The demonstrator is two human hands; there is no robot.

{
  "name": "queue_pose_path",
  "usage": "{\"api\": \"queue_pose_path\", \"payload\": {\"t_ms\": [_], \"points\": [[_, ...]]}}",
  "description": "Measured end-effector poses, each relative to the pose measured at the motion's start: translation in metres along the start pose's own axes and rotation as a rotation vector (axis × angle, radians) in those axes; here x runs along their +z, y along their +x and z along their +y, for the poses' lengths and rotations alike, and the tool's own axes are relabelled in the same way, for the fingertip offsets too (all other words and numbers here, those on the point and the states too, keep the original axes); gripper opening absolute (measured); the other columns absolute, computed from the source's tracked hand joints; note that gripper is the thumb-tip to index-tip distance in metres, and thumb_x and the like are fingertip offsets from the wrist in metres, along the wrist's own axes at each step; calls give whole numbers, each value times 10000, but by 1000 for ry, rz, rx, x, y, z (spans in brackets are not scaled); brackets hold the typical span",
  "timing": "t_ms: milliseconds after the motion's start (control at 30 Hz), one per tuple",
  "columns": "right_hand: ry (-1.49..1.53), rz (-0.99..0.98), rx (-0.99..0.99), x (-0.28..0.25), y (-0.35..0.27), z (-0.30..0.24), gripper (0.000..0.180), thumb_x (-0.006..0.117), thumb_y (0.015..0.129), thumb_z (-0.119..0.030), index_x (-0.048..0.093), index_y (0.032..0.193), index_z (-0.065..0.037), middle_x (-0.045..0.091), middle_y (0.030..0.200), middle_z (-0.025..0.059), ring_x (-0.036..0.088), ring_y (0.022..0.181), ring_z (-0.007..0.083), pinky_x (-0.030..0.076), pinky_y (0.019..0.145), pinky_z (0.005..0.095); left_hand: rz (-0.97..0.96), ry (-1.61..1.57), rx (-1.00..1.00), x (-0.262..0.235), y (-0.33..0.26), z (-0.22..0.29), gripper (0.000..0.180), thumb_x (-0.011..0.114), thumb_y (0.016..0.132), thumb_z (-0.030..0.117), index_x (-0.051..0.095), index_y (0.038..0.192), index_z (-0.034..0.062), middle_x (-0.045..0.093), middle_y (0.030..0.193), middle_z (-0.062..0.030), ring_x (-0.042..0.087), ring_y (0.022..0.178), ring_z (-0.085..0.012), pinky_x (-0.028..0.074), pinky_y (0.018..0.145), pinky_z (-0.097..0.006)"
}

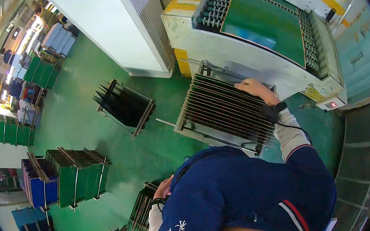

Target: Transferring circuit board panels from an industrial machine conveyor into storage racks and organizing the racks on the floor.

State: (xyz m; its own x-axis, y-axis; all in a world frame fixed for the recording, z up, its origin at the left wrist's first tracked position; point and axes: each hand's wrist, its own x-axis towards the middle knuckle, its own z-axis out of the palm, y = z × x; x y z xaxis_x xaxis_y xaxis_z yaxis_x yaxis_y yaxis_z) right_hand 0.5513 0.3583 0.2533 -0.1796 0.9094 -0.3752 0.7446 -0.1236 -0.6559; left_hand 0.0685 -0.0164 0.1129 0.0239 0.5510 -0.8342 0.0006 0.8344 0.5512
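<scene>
In front of me stands a metal rack (181,124) filled with several thin panels (225,106) on edge, in slots side by side. My right hand (254,88) is at the rack's far side, its fingers bent together over the top edge of a panel there. A dark band circles that wrist, with a thin cable along the sleeve. Low on the left, my left hand (163,188) is beside a second slotted rack (141,211) of upright panels. Its fingers are partly hidden by my blue jacket, so its grip is unclear.
A roller conveyor machine (255,47) carries a flat green panel (266,24) beyond the rack. A small rack of dark panels (124,107) stands on the green floor, near a white cabinet (112,27). Racks of green boards (82,179) and blue boards (42,190) line the left.
</scene>
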Motion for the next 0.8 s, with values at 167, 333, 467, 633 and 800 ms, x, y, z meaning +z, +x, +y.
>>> {"api": "queue_pose_path", "payload": {"t_ms": [167,333,467,633,800], "points": [[-32,43,-28,13,9,13,616,616,835,-541,669,998,50,683,892,151,617,826,218,469,747,356,2,105,29,-3,-29,6,468,556,907,499,656,1098,84,640,777,33,530,549,-70,382,468,-208],[-138,128,-30,11,6,-4,633,597,826,-567,670,906,58,670,775,158,615,727,213,448,666,360,-24,21,65,-7,-32,-26,483,542,909,513,655,1103,85,643,772,36,534,549,-63,388,467,-204],[-167,160,-8,13,8,-2,617,597,826,-565,637,811,50,605,692,112,534,656,187,408,615,382,-99,-17,95,-24,-9,-80,522,526,910,535,630,1149,82,669,847,10,594,624,-96,459,534,-246],[-138,197,-73,21,2,-2,605,581,848,-530,603,801,73,544,659,123,456,638,175,375,595,410,-146,-253,-107,-31,-24,-80,552,518,907,554,590,1203,94,684,939,-17,642,743,-156,521,676,-354],[-167,236,-93,27,8,3,630,550,847,-539,626,838,87,622,761,276,640,722,377,435,641,453,-98,-254,-144,-39,-16,-123,537,533,900,553,605,1175,97,680,942,-6,631,724,-146,514,666,-309]]}}
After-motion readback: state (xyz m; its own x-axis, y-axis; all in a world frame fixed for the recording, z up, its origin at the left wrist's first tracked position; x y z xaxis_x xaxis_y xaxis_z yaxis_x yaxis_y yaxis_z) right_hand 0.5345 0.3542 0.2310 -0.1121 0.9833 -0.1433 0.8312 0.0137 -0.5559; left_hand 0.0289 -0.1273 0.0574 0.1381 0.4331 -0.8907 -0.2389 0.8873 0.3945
